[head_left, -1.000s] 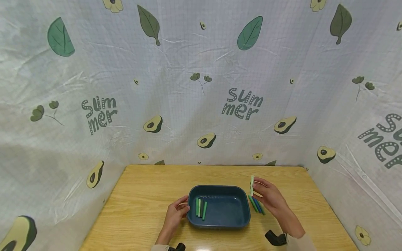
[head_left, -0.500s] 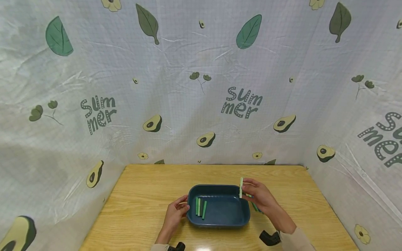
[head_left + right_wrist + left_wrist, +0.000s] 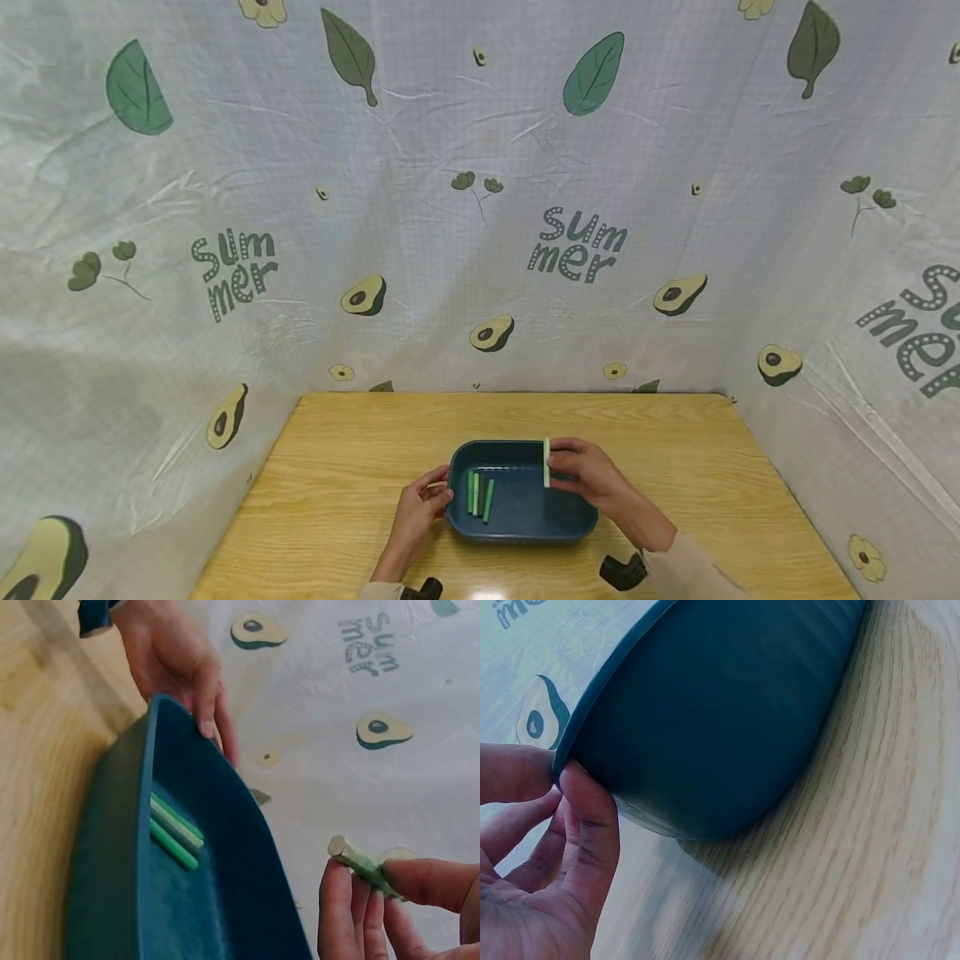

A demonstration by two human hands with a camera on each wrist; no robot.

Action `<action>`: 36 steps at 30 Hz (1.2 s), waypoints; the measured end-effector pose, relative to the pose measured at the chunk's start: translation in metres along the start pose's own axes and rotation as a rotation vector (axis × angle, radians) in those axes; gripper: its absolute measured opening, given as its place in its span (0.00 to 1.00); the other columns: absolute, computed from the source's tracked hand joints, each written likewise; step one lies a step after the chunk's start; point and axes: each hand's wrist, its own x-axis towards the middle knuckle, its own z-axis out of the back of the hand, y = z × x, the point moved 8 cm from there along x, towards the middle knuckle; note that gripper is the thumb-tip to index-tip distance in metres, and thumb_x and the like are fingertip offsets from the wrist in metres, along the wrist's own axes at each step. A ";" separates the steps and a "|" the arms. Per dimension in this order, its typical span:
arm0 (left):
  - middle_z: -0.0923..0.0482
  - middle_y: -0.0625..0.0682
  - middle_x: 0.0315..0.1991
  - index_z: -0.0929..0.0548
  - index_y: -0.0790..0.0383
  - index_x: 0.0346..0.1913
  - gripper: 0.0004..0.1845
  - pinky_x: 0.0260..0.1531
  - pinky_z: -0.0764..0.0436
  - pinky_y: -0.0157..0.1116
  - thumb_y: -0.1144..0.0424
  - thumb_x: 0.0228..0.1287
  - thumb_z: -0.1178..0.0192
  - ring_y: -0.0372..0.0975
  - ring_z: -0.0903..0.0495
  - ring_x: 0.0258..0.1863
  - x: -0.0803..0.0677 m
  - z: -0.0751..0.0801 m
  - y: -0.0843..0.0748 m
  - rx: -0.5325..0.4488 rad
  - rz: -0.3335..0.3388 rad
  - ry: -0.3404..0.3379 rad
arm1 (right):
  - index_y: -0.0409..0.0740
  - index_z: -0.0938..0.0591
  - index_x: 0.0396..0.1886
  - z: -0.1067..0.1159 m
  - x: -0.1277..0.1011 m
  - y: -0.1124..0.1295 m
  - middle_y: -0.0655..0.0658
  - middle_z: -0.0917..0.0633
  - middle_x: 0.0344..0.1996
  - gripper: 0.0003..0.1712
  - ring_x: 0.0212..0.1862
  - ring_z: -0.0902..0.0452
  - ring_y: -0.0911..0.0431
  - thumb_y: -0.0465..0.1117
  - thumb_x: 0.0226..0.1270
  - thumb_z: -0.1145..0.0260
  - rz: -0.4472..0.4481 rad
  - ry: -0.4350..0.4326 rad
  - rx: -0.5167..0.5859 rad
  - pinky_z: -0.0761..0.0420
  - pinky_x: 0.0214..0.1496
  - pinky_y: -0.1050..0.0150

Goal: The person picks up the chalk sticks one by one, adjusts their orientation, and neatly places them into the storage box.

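Note:
A dark blue rectangular tray [image 3: 517, 537] stands on the wooden table. My left hand [image 3: 415, 515] pinches its left rim between thumb and fingers, seen close up in the left wrist view on the tray wall [image 3: 705, 727]. Over the tray's right part, my right hand [image 3: 592, 477] holds a pale green stick [image 3: 547, 463] upright by thumb and fingertips. In the right wrist view this stick [image 3: 356, 861] has a flat, hexagonal pale end. Several thin sticks [image 3: 489, 500], green, pale green and dark, lie side by side at the left inside the tray.
Wooden tabletop [image 3: 337, 442] stretches around the tray, reaching a white printed curtain [image 3: 420, 250] at the back and both sides. Sticks seen earlier right of the tray are hidden by my right hand and forearm.
My right hand has moved left with the pale green stick, from beside the tray to over its inside. The left hand and the tray have stayed in place.

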 end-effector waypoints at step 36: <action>0.28 0.68 0.58 0.29 0.72 0.66 0.26 0.32 0.18 0.33 0.76 0.64 0.42 0.33 0.23 0.39 0.001 0.000 0.001 0.012 0.008 -0.002 | 0.31 0.24 0.47 -0.038 0.036 -0.066 0.45 0.21 0.30 0.17 0.32 0.23 0.55 0.28 0.58 0.34 -0.166 -0.136 -0.125 0.13 0.39 0.55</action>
